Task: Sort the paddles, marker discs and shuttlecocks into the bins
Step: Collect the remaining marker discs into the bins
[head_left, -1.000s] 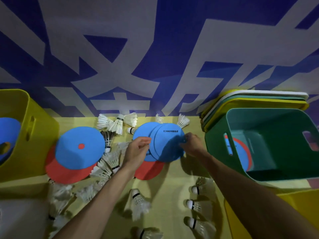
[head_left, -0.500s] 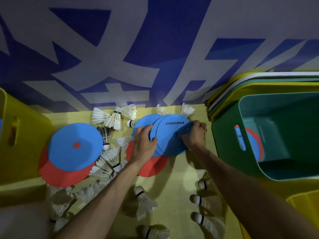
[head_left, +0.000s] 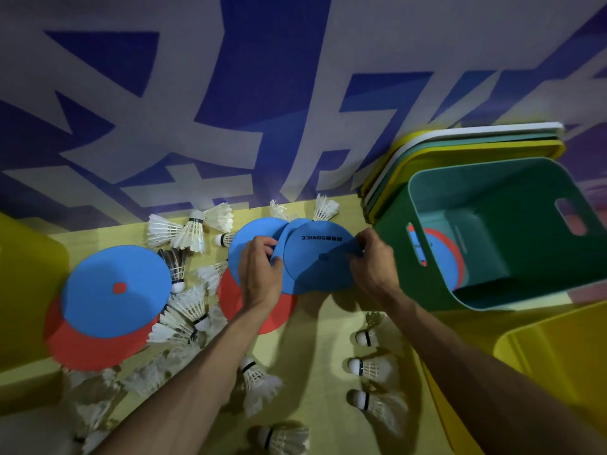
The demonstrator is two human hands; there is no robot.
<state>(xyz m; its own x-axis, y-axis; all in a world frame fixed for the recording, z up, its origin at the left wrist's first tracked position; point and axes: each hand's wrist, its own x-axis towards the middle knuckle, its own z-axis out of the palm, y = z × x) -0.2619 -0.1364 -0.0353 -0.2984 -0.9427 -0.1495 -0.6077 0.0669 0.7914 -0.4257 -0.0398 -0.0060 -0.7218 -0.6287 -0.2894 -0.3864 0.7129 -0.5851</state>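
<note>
Here, blue disc [head_left: 315, 267] flat, print upside-down, left hand [head_left: 259, 279], right hand [head_left: 372, 266] pinching edges.

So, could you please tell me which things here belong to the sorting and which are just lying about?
Job: blue discs gripped by left hand and right hand; other discs; shuttlecocks; green bin; yellow bin.
Lying about: stacked lids behind the green bin; printed banner.
</note>
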